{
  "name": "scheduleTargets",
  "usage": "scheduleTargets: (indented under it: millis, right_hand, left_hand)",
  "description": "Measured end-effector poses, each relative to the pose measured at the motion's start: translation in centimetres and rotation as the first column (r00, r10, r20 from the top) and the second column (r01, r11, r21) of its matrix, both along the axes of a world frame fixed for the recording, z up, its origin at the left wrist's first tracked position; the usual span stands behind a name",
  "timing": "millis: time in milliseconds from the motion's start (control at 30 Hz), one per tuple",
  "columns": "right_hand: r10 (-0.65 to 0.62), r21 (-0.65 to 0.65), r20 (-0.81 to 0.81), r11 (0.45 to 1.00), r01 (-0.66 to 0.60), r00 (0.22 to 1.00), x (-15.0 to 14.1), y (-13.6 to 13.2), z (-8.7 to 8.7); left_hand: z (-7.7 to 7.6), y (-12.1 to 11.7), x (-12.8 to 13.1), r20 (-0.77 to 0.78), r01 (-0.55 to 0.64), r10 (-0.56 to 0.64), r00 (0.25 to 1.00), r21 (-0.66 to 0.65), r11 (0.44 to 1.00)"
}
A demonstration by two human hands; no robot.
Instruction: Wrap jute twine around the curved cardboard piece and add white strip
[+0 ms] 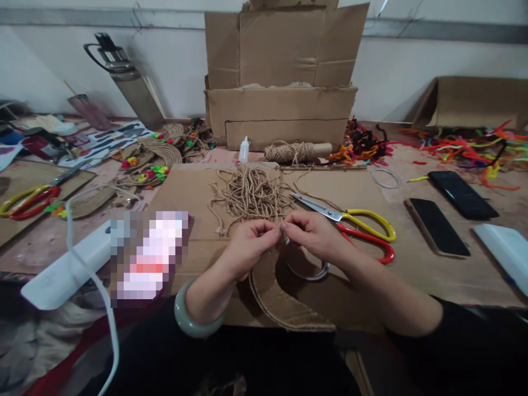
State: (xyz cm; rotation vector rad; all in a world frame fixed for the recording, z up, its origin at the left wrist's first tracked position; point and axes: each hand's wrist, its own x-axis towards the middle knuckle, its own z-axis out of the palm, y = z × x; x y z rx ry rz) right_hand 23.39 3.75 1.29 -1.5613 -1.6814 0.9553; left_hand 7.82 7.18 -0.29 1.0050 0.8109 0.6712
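My left hand [249, 247] and my right hand [311, 234] meet over the table, both closed with thumbs and fingertips pinched together. Below them a curved cardboard piece [284, 300], edged with twine, hangs toward my lap. Its upper end runs up to my left fingers, which grip it there. What the right fingertips pinch is too small to tell. A heap of cut twine pieces [251, 190] lies just beyond my hands. Scissors [336, 214] with one yellow and one red handle rest by the right hand. Under the right wrist is a pale ring [309, 276], perhaps a tape roll.
Behind stand a cardboard box [280, 104], a twine spool [292, 152] and a glue bottle [244, 149]. On the right lie two phones [437, 226] and coloured pipe cleaners [466, 148]. A white power strip [76, 269], a tall bottle [134, 88] and more scissors [35, 201] are left.
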Motion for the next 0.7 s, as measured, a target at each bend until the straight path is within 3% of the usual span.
scheduleTargets:
  millis: [167,300,700]
  right_hand:
    - [0.041,0.003,-0.113,0.999,-0.041,0.993,0.56,-0.15,-0.39]
    - [0.028,-0.013,-0.125,0.999,-0.03,0.992,0.51,-0.17,-0.38]
    - [-0.116,-0.078,-0.238,0.992,0.1,0.964,0.69,-0.19,-0.79]
  left_hand:
    - [0.08,0.03,0.0,0.002,0.044,-0.044,0.999,-0.062,0.997]
    - [0.12,0.1,0.02,0.009,0.043,-0.043,0.999,-0.027,0.999]
    - [0.52,0.04,0.1,0.056,0.086,-0.078,0.995,-0.144,0.986]
